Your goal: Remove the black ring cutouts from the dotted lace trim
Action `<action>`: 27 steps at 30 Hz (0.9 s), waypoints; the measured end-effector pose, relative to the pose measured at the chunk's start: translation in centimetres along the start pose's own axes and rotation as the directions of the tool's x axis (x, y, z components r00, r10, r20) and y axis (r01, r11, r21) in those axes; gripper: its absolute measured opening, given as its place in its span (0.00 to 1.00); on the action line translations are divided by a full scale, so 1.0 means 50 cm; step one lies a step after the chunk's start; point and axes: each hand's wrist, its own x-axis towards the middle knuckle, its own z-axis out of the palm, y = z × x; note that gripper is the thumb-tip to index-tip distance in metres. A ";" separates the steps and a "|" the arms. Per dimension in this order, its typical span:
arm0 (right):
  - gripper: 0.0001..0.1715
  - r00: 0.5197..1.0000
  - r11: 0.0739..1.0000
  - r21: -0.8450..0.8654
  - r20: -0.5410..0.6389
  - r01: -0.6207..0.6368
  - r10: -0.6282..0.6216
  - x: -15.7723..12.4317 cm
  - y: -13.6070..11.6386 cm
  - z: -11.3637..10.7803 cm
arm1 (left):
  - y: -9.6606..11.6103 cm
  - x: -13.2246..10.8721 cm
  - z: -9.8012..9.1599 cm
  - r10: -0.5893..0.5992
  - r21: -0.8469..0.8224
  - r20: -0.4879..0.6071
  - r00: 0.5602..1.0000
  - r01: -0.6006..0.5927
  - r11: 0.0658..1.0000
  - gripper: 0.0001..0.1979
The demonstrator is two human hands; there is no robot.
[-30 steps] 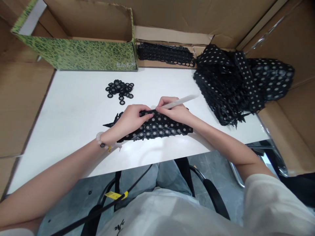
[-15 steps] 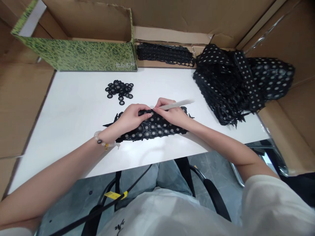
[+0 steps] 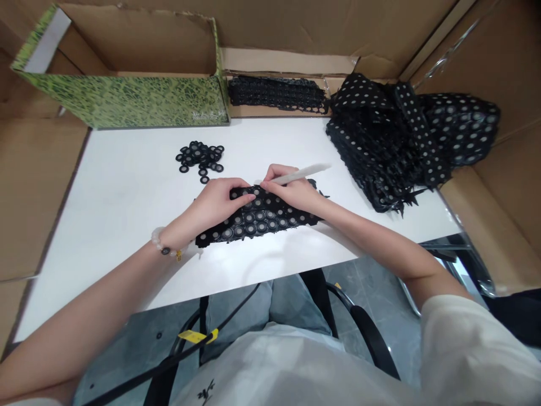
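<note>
A black rubbery sheet [image 3: 262, 227] with rows of pale-centred rings lies on the white table in front of me. My left hand [image 3: 224, 200] holds its far edge, thumb on top and fingers behind. In my right hand [image 3: 291, 189] is a slim white pen-shaped stick [image 3: 306, 172], pinched near its lower end and slanting up to the right. Its tip sits by the sheet's far edge, close to my left fingertips, and is hidden by my fingers. Loose black rings [image 3: 198, 157] lie in a small heap beyond my left hand.
A green patterned open box [image 3: 143, 101] stands at the back left. Beside it lies a stack of black perforated strips [image 3: 276, 93]. A large pile of black dotted sheets [image 3: 380, 141] covers the right side. Cardboard walls [image 3: 296, 31] enclose the table [image 3: 127, 180].
The whole view has shifted slightly, with the table things a little further left. Both hands keep nearly the same grip and place on the sheet.
</note>
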 end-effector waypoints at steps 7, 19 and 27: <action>0.17 1.000 0.995 0.103 0.014 0.003 -0.004 0.000 -0.001 -0.009 | -0.014 0.007 -0.008 -0.005 0.013 0.034 0.999 0.004 1.000 0.19; 0.18 1.000 0.999 0.048 0.012 0.007 -0.008 -0.004 -0.004 0.019 | -0.011 0.009 -0.017 -0.016 0.025 0.091 0.996 0.014 1.000 0.19; 0.20 1.000 0.999 0.031 0.007 0.010 -0.010 -0.004 0.002 0.031 | -0.005 0.006 -0.001 -0.025 0.002 0.036 0.999 0.025 1.000 0.17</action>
